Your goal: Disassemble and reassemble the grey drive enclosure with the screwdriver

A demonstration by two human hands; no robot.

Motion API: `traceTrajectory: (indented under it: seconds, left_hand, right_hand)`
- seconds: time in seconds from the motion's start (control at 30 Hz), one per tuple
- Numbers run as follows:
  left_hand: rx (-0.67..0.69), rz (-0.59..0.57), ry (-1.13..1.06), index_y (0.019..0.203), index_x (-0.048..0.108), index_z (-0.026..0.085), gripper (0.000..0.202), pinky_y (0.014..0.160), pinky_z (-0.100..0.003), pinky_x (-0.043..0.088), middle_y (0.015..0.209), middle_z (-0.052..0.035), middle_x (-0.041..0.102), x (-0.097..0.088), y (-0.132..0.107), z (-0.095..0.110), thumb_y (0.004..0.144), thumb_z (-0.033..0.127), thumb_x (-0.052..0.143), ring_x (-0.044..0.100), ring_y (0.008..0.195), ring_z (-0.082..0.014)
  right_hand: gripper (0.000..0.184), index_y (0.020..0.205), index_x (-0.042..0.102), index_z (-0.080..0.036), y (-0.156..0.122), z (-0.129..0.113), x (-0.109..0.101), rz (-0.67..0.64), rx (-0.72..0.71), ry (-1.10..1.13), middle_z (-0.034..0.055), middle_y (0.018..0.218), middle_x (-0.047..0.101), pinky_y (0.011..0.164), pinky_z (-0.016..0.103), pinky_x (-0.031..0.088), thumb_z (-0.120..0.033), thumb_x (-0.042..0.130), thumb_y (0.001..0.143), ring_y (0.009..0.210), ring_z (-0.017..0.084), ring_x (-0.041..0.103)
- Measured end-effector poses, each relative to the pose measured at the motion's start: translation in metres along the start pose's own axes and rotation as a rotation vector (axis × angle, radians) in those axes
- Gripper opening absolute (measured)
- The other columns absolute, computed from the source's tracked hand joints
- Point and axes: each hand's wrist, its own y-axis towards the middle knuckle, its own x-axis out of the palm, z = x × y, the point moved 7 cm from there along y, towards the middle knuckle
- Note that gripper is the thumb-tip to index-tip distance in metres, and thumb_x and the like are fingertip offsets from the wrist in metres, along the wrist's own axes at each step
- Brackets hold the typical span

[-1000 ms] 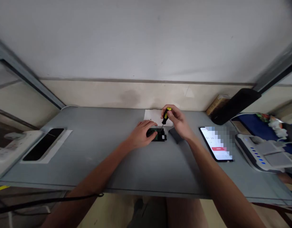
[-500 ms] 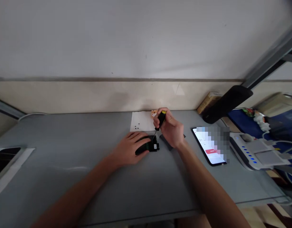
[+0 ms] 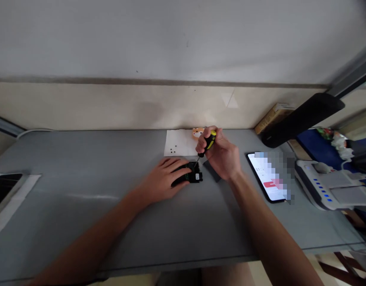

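My left hand (image 3: pixel 160 179) lies over a small black housing with a green circuit board (image 3: pixel 196 177), which looks like an opened computer mouse. Its fingers curve round the left part and press it to the desk. A black-and-yellow screwdriver (image 3: pixel 210 140) is gripped in my right hand (image 3: pixel 226 155), tilted with its tip down at the board. Whether the tip sits in a screw is too small to tell. Just behind, several tiny dark screws (image 3: pixel 173 149) rest on a white sheet of paper (image 3: pixel 184 143). A dark flat piece (image 3: pixel 212 171) lies partly under my right hand.
An orange-and-white animal figure (image 3: pixel 197 133) is at the paper's back edge. To the right are a lit phone (image 3: pixel 268 178), a white power strip (image 3: pixel 316 186), a black cylinder (image 3: pixel 302 119) and a small box (image 3: pixel 274 117). A dark-screened device (image 3: pixel 6 188) lies far left.
The whole view has shifted, so the desk appears slightly higher. The screwdriver leans a little more to the right, its tip still at the board. My left hand keeps its hold.
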Motion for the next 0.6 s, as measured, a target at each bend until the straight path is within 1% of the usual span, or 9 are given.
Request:
traceTrajectory:
  seconds: [0.1,0.17,0.23,0.3,0.37,0.47,0.53,0.6]
  left_hand:
    - [-0.022,-0.023,-0.016,0.127,0.069,0.028,0.03,0.111,-0.049,0.046,0.14,-0.0068,0.066,0.0008,0.0,-0.0011,0.104,0.039,0.053,0.058,0.131,-0.0277]
    - [-0.021,-0.026,-0.024,0.127,0.069,0.028,0.03,0.112,-0.05,0.045,0.143,-0.0065,0.064,0.0014,-0.0004,-0.0018,0.104,0.04,0.053,0.056,0.133,-0.028]
    - [-0.015,-0.021,-0.03,0.126,0.069,0.026,0.031,0.114,-0.05,0.044,0.145,-0.0072,0.063,0.0018,-0.0008,-0.0028,0.104,0.041,0.053,0.055,0.135,-0.0282]
    - [-0.024,-0.02,-0.043,0.126,0.069,0.026,0.031,0.114,-0.05,0.043,0.145,-0.0074,0.062,0.0025,-0.0009,-0.0049,0.103,0.042,0.054,0.054,0.135,-0.0282]
    - [-0.047,-0.034,-0.057,0.127,0.069,0.028,0.031,0.114,-0.05,0.044,0.144,-0.0066,0.063,0.004,-0.0009,-0.0073,0.103,0.043,0.056,0.054,0.135,-0.0279]
    - [-0.072,-0.058,-0.061,0.126,0.07,0.029,0.03,0.114,-0.05,0.043,0.142,-0.0058,0.064,0.006,-0.001,-0.0091,0.102,0.043,0.057,0.054,0.135,-0.0277]
    - [-0.077,-0.055,-0.054,0.126,0.07,0.029,0.031,0.115,-0.05,0.043,0.142,-0.0063,0.064,0.0061,-0.0012,-0.009,0.102,0.044,0.057,0.053,0.135,-0.0279]
    - [-0.081,-0.05,-0.048,0.126,0.07,0.029,0.031,0.114,-0.05,0.044,0.142,-0.0069,0.064,0.0062,-0.0014,-0.0085,0.103,0.045,0.056,0.053,0.135,-0.0281]
  right_hand:
    - [0.047,0.082,0.047,-0.027,0.0001,-0.0024,0.0015,0.034,-0.003,-0.032,-0.0014,0.066,0.039,0.057,0.034,0.045,-0.07,0.036,0.098,0.057,0.017,0.041]
    - [0.048,0.083,0.046,-0.027,-0.0002,-0.0026,0.0016,0.072,-0.023,-0.031,-0.0024,0.064,0.037,0.055,0.033,0.043,-0.072,0.034,0.098,0.054,0.016,0.038]
    - [0.047,0.085,0.045,-0.027,-0.0009,-0.0013,0.0011,0.097,-0.041,-0.023,-0.0031,0.064,0.036,0.055,0.033,0.041,-0.072,0.038,0.097,0.053,0.015,0.036]
    - [0.044,0.084,0.043,-0.027,-0.0017,0.0009,-0.0005,0.11,-0.045,-0.004,-0.0031,0.066,0.037,0.055,0.032,0.04,-0.07,0.045,0.096,0.053,0.014,0.035]
    - [0.043,0.083,0.042,-0.027,-0.0024,0.0021,-0.003,0.119,-0.034,0.01,-0.0021,0.069,0.041,0.056,0.032,0.041,-0.068,0.05,0.094,0.054,0.014,0.038]
    - [0.044,0.081,0.043,-0.027,-0.0027,0.0005,-0.0046,0.097,-0.005,-0.005,0.0015,0.077,0.05,0.061,0.034,0.045,-0.068,0.053,0.092,0.063,0.017,0.047]
    - [0.046,0.082,0.045,-0.026,-0.0025,-0.001,-0.0025,0.051,0.022,-0.013,0.0027,0.079,0.052,0.063,0.034,0.047,-0.07,0.051,0.092,0.066,0.018,0.05]
    - [0.048,0.083,0.047,-0.026,-0.0023,-0.0016,0.0003,0.021,0.032,-0.004,0.0015,0.074,0.049,0.062,0.035,0.047,-0.073,0.045,0.093,0.063,0.017,0.047]
